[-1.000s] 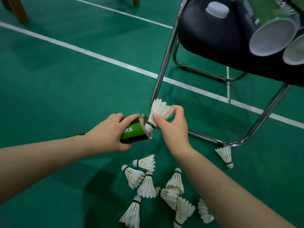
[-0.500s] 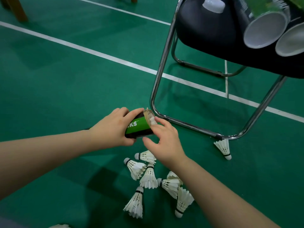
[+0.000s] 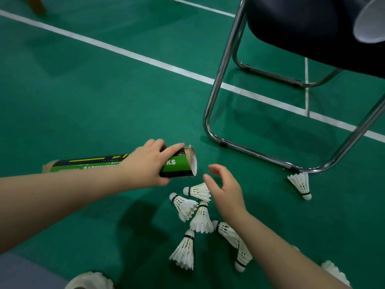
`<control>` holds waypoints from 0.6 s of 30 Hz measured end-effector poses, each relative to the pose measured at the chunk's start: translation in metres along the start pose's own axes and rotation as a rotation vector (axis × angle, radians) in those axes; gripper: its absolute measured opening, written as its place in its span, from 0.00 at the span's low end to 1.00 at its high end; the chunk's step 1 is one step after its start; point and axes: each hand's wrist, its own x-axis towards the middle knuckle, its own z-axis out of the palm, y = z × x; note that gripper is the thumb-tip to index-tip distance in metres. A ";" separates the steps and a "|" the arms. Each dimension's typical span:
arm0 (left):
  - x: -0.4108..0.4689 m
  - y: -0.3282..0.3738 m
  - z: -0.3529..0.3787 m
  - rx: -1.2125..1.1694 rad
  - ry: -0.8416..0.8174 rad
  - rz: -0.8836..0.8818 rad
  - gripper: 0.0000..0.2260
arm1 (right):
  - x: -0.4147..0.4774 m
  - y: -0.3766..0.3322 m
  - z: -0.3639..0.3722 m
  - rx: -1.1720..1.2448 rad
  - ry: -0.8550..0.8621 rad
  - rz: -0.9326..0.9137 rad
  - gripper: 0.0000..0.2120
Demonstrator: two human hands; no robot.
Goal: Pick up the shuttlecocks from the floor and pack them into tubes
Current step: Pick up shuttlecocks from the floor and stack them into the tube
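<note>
- Shuttlecocks (image 3: 194, 213) are seen scattered in a loose cluster on the green court floor (image 3: 83, 101), just below and between the two hands.
- One more shuttlecock (image 3: 301, 183) is found apart from the cluster, cork down, touching the foot of the chair frame (image 3: 216, 97).
- A green and black tube (image 3: 177, 165) is held nearly level above the floor, its open mouth turned to the right.
- The left hand (image 3: 149, 163) is wrapped tight around the tube close to that mouth.
- The right hand (image 3: 226, 191) is held empty, fingers spread apart, just beside the tube mouth and over the nearest shuttlecock.
- A dark chair seat (image 3: 302, 28) is seen at the upper right, with the white open end of another tube (image 3: 368, 24) lying on it.
- White court lines (image 3: 145, 59) are painted across the floor behind the chair.
</note>
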 end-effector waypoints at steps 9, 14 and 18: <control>-0.025 -0.012 0.014 -0.003 -0.111 -0.033 0.40 | 0.008 0.054 0.042 -0.499 -0.132 0.094 0.36; -0.029 -0.018 0.016 -0.023 -0.094 -0.035 0.40 | 0.031 0.070 0.039 -0.717 -0.179 0.050 0.36; -0.029 -0.021 0.019 -0.022 -0.088 -0.054 0.40 | 0.041 0.071 0.034 -0.719 -0.183 -0.013 0.26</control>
